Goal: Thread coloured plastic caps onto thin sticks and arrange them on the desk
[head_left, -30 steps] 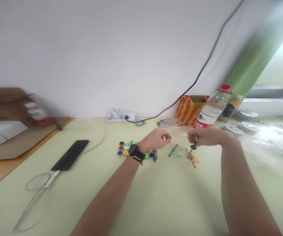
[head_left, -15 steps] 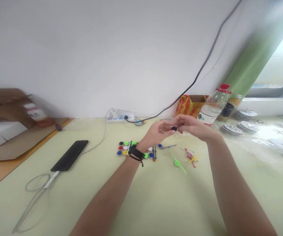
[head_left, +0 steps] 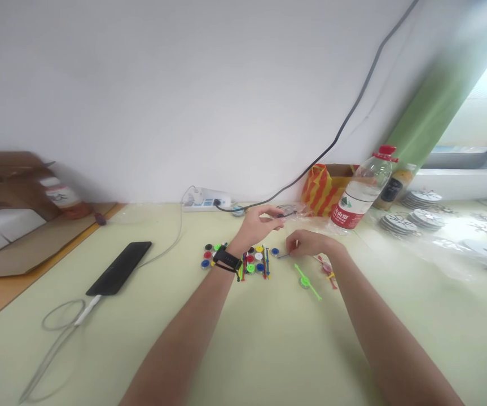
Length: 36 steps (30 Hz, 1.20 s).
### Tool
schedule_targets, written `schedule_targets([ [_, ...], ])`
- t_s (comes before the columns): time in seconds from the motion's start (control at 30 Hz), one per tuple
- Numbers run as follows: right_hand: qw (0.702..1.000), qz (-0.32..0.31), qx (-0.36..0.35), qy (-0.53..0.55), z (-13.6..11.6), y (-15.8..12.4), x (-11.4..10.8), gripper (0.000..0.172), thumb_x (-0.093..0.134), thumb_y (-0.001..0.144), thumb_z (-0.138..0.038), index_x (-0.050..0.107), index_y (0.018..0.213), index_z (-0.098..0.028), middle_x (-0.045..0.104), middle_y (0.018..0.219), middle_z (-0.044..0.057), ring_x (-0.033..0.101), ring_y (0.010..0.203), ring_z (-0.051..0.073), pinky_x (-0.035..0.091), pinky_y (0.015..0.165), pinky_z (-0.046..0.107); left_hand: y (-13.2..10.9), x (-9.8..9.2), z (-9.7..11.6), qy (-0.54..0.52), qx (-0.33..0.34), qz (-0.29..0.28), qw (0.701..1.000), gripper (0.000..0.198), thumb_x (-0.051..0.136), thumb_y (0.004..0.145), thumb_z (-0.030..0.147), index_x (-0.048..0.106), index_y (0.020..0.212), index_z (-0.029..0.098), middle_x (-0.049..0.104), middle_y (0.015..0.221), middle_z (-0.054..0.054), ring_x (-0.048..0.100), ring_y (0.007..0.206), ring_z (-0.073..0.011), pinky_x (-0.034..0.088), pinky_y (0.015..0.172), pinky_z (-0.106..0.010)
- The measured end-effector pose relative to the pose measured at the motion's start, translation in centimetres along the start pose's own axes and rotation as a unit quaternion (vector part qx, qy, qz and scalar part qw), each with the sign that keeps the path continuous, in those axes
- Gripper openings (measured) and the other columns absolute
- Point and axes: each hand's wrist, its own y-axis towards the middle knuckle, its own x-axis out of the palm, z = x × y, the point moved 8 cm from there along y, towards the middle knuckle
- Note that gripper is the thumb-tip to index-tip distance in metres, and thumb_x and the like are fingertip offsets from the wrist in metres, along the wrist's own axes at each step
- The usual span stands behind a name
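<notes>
My left hand (head_left: 260, 226), with a black band on its wrist, pinches a small black piece with a thin pointer (head_left: 289, 214) above the table. My right hand (head_left: 305, 243) is lower, its fingers closed at the end of a blue pointer (head_left: 284, 256) on the table. Beside that pointer lies a blue disc (head_left: 275, 252). A green arrow spinner (head_left: 305, 281) rests nearer to me, and a red one (head_left: 327, 267) lies partly behind my right wrist. Rows of coloured discs (head_left: 250, 268) and arrows (head_left: 267, 263) are around my left wrist.
A water bottle (head_left: 355, 197) stands by a striped bag (head_left: 323, 189) at the back. Stacked white discs (head_left: 398, 224) are on the right. On the left are a black phone (head_left: 120, 267), its cable and a cardboard box (head_left: 10, 186). A power strip (head_left: 207, 202) lies along the wall.
My hands have separated. The left moved slightly left with the black piece, while the right came down and left to the blue pointer.
</notes>
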Motion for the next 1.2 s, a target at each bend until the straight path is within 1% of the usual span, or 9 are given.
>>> schedule_targets([
  [0.1,0.999,-0.03,0.016,-0.012,0.6,-0.2,0.2,0.015,0.069,0.068,-0.018,0.074,0.082,-0.019,0.073,0.091,0.004,0.065,0.079,0.021,0.047,0.061,0.026,0.2,0.1,-0.5,-0.01,-0.01,0.001,1.0,0.025,0.081,0.079,0.031,0.075,0.096,0.014,0.073,0.094,-0.008,0.073,0.077,-0.017,0.062,0.078,-0.034],
  [0.23,0.996,0.066,-0.009,0.06,-0.1,-1.5,-2.7,0.017,0.073,0.073,-0.026,0.074,0.089,-0.019,0.073,0.092,0.006,0.066,0.083,0.021,0.05,0.069,0.027,0.6,0.1,-1.3,-0.072,-0.019,0.015,0.997,0.025,0.077,0.083,0.035,0.076,0.092,0.012,0.074,0.089,-0.008,0.072,0.078,-0.0164,0.062,0.085,-0.038],
  [0.3,0.976,0.112,-0.057,0.18,-1.3,-2.1,-4.0,0.024,0.068,0.085,-0.038,0.072,0.102,-0.02,0.073,0.095,0.007,0.067,0.086,0.02,0.053,0.076,0.03,0.7,0.2,-1.2,-0.072,-0.004,0.008,0.997,0.023,0.078,0.082,0.033,0.077,0.091,0.012,0.075,0.089,-0.008,0.072,0.081,-0.017,0.06,0.088,-0.038],
  [0.4,0.923,0.12,-0.106,0.35,-2.8,-2.5,-4.6,0.035,0.065,0.09,-0.048,0.068,0.11,-0.02,0.073,0.099,0.009,0.069,0.091,0.021,0.056,0.085,0.035,0.6,0.0,-0.8,-0.026,0.021,-0.002,0.999,0.022,0.079,0.08,0.03,0.078,0.095,0.013,0.077,0.095,-0.01,0.072,0.088,-0.0191,0.058,0.09,-0.036],
  [0.6,0.863,0.168,-0.108,0.464,-2.7,-2.1,-4.8,0.028,0.071,0.085,-0.033,0.068,0.11,-0.021,0.074,0.092,0.006,0.07,0.086,0.018,0.055,0.092,0.039,0.3,-0.1,-0.3,0.02,0.046,-0.018,0.999,0.03,0.08,0.08,0.032,0.077,0.105,0.015,0.078,0.101,-0.01,0.073,0.089,-0.0204,0.059,0.084,-0.034],
  [0.7,0.863,0.164,-0.103,0.467,-2.5,-2.1,-4.6,0.029,0.07,0.082,-0.025,0.068,0.112,-0.023,0.074,0.098,0.004,0.07,0.091,0.019,0.054,0.096,0.039,0.3,0.0,-0.4,0.054,0.052,-0.01,0.997,0.035,0.082,0.078,0.036,0.076,0.107,0.017,0.076,0.095,-0.008,0.072,0.082,-0.018,0.06,0.078,-0.031],
  [0.83,0.876,0.133,-0.129,0.445,-3.2,-2.1,-4.2,0.023,0.071,0.083,-0.028,0.069,0.105,-0.023,0.073,0.107,0.005,0.068,0.102,0.021,0.053,0.098,0.04,0.3,-0.1,-0.6,0.061,0.046,0.014,0.997,0.035,0.086,0.074,0.039,0.072,0.096,0.015,0.073,0.092,-0.006,0.071,0.077,-0.0163,0.06,0.073,-0.03],
  [1.0,0.882,0.126,-0.147,0.43,-3.5,-2.3,-4.4,0.021,0.073,0.083,-0.033,0.068,0.1,-0.021,0.073,0.099,0.006,0.068,0.094,0.02,0.053,0.091,0.039,0.0,0.1,-0.5,0.044,0.027,0.011,0.999,0.034,0.086,0.074,0.038,0.067,0.089,0.014,0.073,0.09,-0.007,0.073,0.08,-0.0179,0.061,0.078,-0.033],
  [1.2,0.875,0.121,-0.142,0.448,-3.8,-2.6,-4.6,0.024,0.074,0.078,-0.032,0.063,0.097,-0.02,0.072,0.089,0.004,0.068,0.086,0.019,0.053,0.09,0.037,-0.3,0.4,-0.1,0.026,0.019,-0.01,0.999,0.033,0.085,0.075,0.038,0.062,0.084,0.014,0.072,0.084,-0.005,0.073,0.077,-0.0183,0.059,0.074,-0.032],
])
